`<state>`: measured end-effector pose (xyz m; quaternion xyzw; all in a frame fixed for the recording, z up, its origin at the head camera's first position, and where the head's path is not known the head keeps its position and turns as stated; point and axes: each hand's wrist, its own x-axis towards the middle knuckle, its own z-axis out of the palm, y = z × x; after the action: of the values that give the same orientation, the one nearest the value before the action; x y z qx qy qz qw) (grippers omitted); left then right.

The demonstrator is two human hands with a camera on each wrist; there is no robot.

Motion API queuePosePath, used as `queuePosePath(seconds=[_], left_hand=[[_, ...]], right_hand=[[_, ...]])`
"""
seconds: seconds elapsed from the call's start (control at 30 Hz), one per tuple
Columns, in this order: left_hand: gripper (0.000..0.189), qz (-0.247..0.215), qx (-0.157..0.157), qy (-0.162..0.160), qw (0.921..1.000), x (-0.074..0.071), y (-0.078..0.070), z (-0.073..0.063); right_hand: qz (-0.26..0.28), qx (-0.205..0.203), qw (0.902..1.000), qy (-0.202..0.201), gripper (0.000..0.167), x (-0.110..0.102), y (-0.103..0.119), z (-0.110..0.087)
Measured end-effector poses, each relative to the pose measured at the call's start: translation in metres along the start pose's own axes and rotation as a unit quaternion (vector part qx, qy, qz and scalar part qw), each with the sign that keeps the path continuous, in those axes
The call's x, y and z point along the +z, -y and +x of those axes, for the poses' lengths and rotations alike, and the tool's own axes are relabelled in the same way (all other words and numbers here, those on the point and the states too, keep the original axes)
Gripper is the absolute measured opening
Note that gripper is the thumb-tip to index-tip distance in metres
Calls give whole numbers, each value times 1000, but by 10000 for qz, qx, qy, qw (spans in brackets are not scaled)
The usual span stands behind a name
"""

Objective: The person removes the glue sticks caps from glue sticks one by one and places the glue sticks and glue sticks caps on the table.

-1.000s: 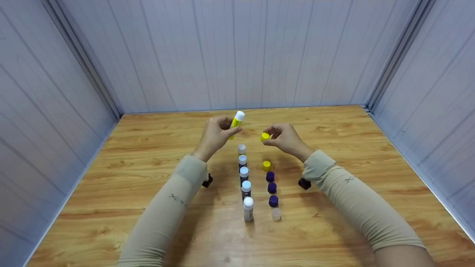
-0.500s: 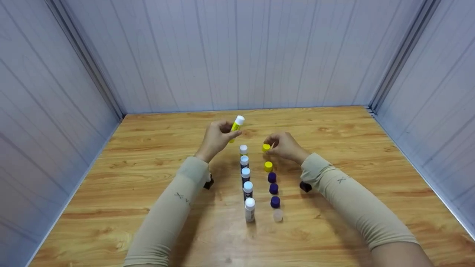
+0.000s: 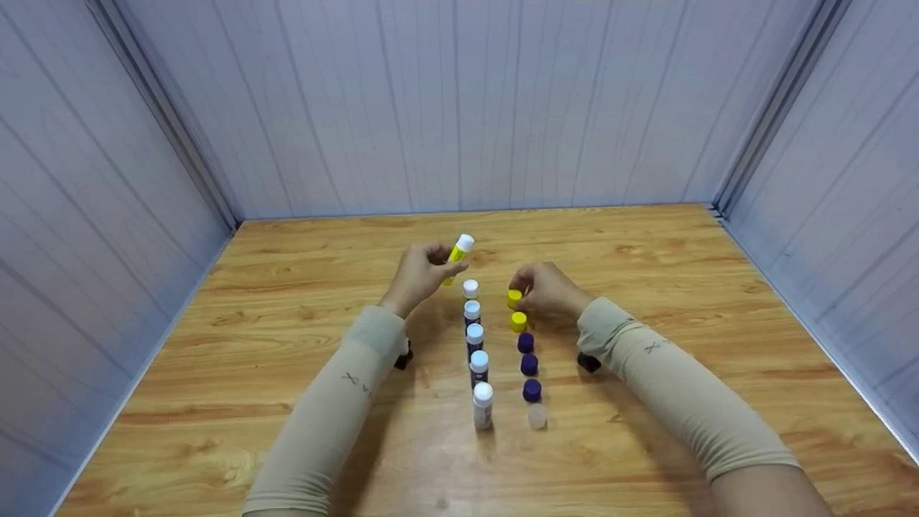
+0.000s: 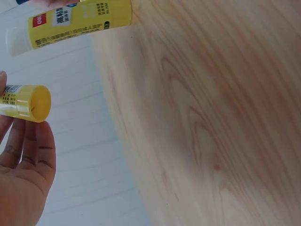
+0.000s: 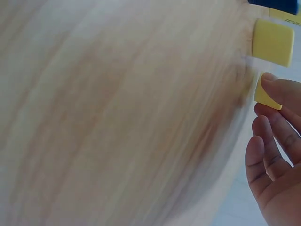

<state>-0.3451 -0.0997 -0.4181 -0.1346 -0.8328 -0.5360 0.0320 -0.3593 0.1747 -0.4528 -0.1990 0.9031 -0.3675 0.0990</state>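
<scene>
My left hand [image 3: 420,276] grips a yellow glue stick [image 3: 459,250], tilted and held above the table, its white end pointing up and away. In the left wrist view the yellow base of this glue stick [image 4: 35,102] faces the camera. My right hand [image 3: 551,289] pinches a yellow cap [image 3: 514,298] between thumb and fingers, at the far end of a row of caps. Whether this cap touches the table I cannot tell. Just nearer stands another yellow cap [image 3: 518,322]. The right wrist view shows the pinched cap [image 5: 266,94] partly behind the thumb.
Several white-topped glue sticks stand in a row, from a yellow one [image 3: 470,289] to a white one [image 3: 483,406] nearest me. Beside them run purple caps [image 3: 529,365] and a translucent cap [image 3: 537,416]. Pale panel walls [image 3: 459,108] enclose the wooden table [image 3: 215,345].
My right hand has lowered the yellow cap and brought it nearer, in line with the cap row. My left hand has come down slightly with the glue stick.
</scene>
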Motion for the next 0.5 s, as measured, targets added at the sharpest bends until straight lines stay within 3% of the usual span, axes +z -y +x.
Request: queuePosePath(seconds=[0.5], left_hand=[[18, -96, -263, 260, 9993, 11, 15, 6]], right_hand=[[-38, 308, 9994, 158, 12, 0, 6, -1]])
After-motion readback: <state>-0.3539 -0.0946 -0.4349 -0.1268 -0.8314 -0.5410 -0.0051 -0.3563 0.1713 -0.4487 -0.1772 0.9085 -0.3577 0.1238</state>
